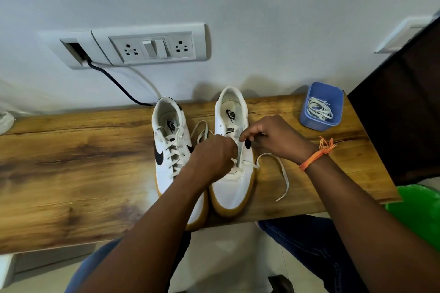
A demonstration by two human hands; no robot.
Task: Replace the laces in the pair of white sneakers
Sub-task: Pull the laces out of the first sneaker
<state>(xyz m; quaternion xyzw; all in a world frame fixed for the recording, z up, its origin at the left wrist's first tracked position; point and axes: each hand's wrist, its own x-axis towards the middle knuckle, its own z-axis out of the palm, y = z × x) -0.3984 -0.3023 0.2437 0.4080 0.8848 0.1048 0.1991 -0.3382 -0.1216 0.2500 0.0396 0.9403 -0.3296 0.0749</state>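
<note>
Two white sneakers with gum soles stand side by side on a wooden shelf [71, 162]. The left sneaker [170, 150] is fully laced. The right sneaker [232, 188] has a white lace [283, 173] through its lowest eyelets only, with one end trailing right over the wood and the other looping left between the shoes. My left hand [212, 157] is curled over the right sneaker's eyelet row, pinching the lace. My right hand [273, 138] grips the lace at the shoe's right eyelet edge.
A blue plastic bin [333, 95] holding loose white laces sits at the shelf's back right. A switch and socket plate [152, 46] with a black cable is on the wall behind. A dark panel [404, 114] and a green bin [419, 211] stand at right.
</note>
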